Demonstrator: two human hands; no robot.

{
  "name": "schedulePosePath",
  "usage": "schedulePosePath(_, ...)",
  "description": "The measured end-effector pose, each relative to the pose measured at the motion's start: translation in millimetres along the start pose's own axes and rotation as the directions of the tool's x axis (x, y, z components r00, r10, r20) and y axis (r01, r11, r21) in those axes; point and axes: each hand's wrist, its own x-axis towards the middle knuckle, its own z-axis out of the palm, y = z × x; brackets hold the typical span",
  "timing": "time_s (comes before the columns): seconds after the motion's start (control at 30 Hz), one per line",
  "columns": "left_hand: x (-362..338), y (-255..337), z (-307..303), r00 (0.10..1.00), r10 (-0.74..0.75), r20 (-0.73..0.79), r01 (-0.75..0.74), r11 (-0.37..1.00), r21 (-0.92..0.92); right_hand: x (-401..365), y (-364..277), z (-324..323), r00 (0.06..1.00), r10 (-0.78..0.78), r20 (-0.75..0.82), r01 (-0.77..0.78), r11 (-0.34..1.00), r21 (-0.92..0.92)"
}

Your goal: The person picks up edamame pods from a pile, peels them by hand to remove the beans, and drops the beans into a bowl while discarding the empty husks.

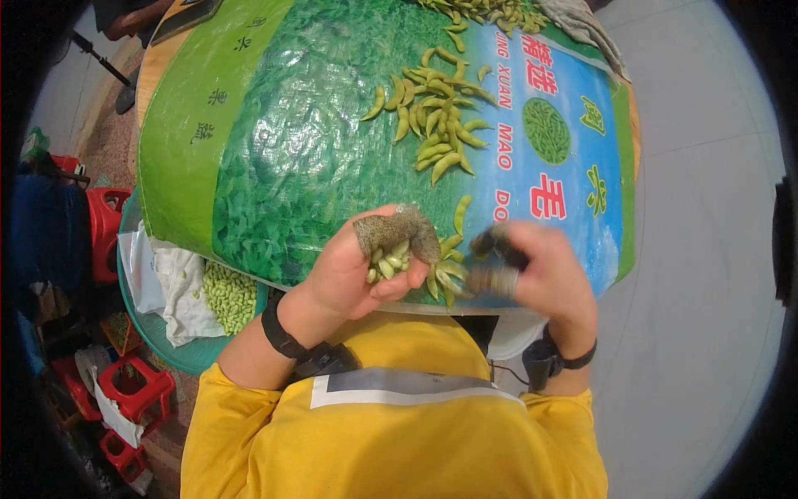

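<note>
My left hand [345, 270] is cupped, palm up, around several shelled green soybeans [389, 261]. Its thumb and a finger are wrapped in a greyish-brown covering. My right hand [544, 270] is close by on the right, over the near edge of the table. Dark wrapping covers its fingertips, which are smeared by motion, so I cannot see whether they grip anything. A few soybean pods [450, 270] lie between the two hands, right at the right fingertips. Farther up the table is a loose pile of soybean pods [440, 108].
A green printed sack sheet [291, 141] covers the table. More pods [499, 12] and a grey cloth [586, 29] are at the far edge. Lower left, a teal basket [179, 358] holds shelled beans [231, 298] and a white cloth [184, 291]. Red stools [137, 387] stand beyond; another person's hand [137, 18] shows upper left.
</note>
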Motion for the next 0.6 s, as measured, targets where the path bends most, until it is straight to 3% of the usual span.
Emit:
schedulePosePath(0.07, -1.4, 1.5, 3.0, 0.995, -0.060, -0.077, 0.061, 0.998, 0.009, 21.2, 0.7, 0.2, 0.918, 0.266, -0.292, -0.237, 0.962, 0.134)
schedulePosePath(0.1, -1.6, 1.9, 6.0, 0.995, -0.060, -0.079, 0.061, 0.998, 0.010, 35.4, 3.4, 3.7, 0.919, 0.266, -0.292, -0.235, 0.962, 0.135)
schedulePosePath(0.17, -1.3, 2.9, 11.7, 0.973, -0.038, -0.227, 0.077, 0.983, 0.166, 61.2, 15.1, 13.7, 0.848, -0.054, -0.527, -0.019, 0.991, -0.132)
schedulePosePath(0.2, -2.2, 3.6, 11.0, 0.973, -0.038, -0.229, 0.078, 0.983, 0.169, 65.6, 22.1, 16.4, 0.847, -0.054, -0.528, -0.018, 0.991, -0.130)
schedulePosePath(0.27, -3.2, 6.1, 8.8, 0.970, -0.032, -0.242, 0.090, 0.968, 0.233, 71.4, 31.8, 20.1, 0.887, -0.150, -0.436, -0.049, 0.910, -0.412)
schedulePosePath(0.3, -2.4, 8.1, 9.6, 0.969, -0.029, -0.244, 0.088, 0.968, 0.233, 70.5, 29.9, 20.1, 0.888, -0.152, -0.435, -0.046, 0.910, -0.411)
schedulePosePath(0.37, 0.8, 9.5, 13.8, 0.948, 0.068, -0.312, 0.108, 0.852, 0.513, 60.9, 21.0, 20.4, 0.890, -0.144, -0.432, 0.014, 0.957, -0.290)
schedulePosePath(0.4, 4.0, 4.9, 14.2, 0.947, 0.068, -0.315, 0.109, 0.853, 0.511, 55.1, 15.7, 19.4, 0.892, -0.143, -0.429, 0.015, 0.957, -0.289)
schedulePosePath(0.43, 8.8, -2.0, 14.0, 0.912, 0.386, -0.140, -0.108, 0.555, 0.825, 48.0, 9.6, 17.4, 0.917, -0.083, -0.390, 0.001, 0.979, -0.206)
schedulePosePath(0.47, 11.2, -6.2, 13.9, 0.800, 0.582, 0.145, -0.257, 0.114, 0.960, 41.0, 4.7, 15.5, 0.938, -0.025, -0.347, -0.018, 0.992, -0.122)
schedulePosePath(0.5, 8.8, -3.2, 18.4, 0.828, 0.521, 0.207, -0.200, -0.071, 0.977, 33.9, 1.3, 13.7, 0.937, -0.021, -0.348, -0.022, 0.993, -0.119)
schedulePosePath(0.53, 8.8, -3.1, 17.8, 0.831, 0.517, 0.207, -0.200, -0.069, 0.977, 26.8, -1.3, 11.7, 0.949, 0.007, -0.316, -0.039, 0.995, -0.096)
schedulePosePath(0.6, 10.1, -3.1, 16.7, 0.934, 0.281, 0.218, -0.132, -0.295, 0.946, 19.3, -3.9, 8.2, 0.957, 0.038, -0.288, -0.060, 0.996, -0.070)
